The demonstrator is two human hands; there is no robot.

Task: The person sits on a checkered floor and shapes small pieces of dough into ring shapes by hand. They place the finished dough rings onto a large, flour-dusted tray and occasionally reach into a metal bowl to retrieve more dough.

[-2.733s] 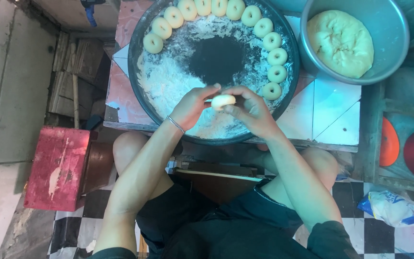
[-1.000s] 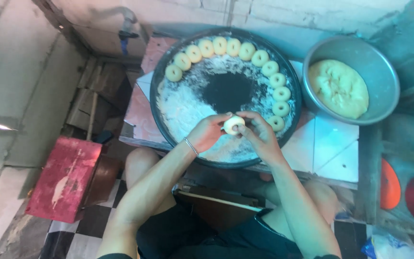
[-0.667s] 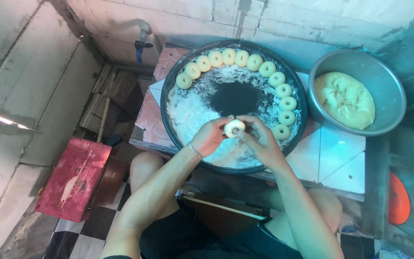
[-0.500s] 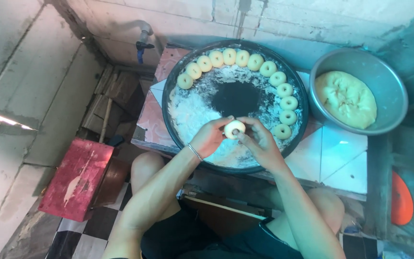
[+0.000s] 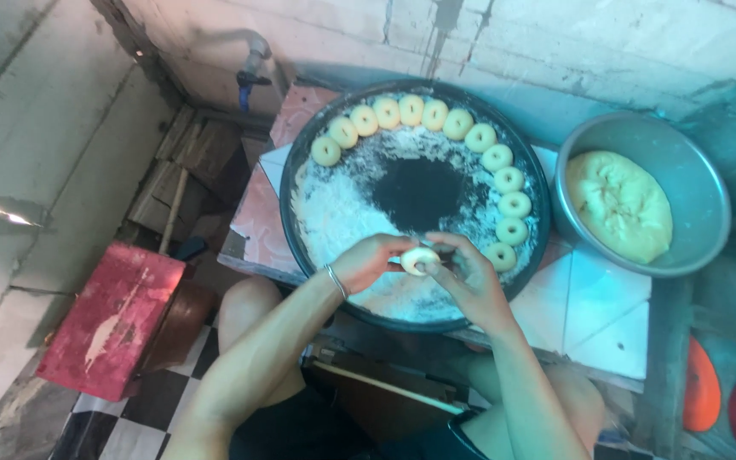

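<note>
Both hands hold one small pale dough ring [image 5: 420,258] over the near part of a big round dark tray [image 5: 297,166] dusted with white flour. My left hand [image 5: 368,260] pinches the ring from the left and my right hand [image 5: 463,277] from the right. Several finished dough rings [image 5: 497,158] lie in an arc along the tray's far and right rim. A metal bowl [image 5: 698,179] to the right of the tray holds a lump of yellowish dough [image 5: 619,204].
The tray and bowl rest on a small tiled table [image 5: 594,319] against a rough wall. A water tap [image 5: 249,70] sticks out at the back left. A red box [image 5: 104,319] stands on the checkered floor to the left. Orange and red round things [image 5: 702,388] lie at the lower right.
The view has tilted up and shifted, so the wall and tap show. The dough piece between my hands has gone from a flat lump to a ring with a hole.
</note>
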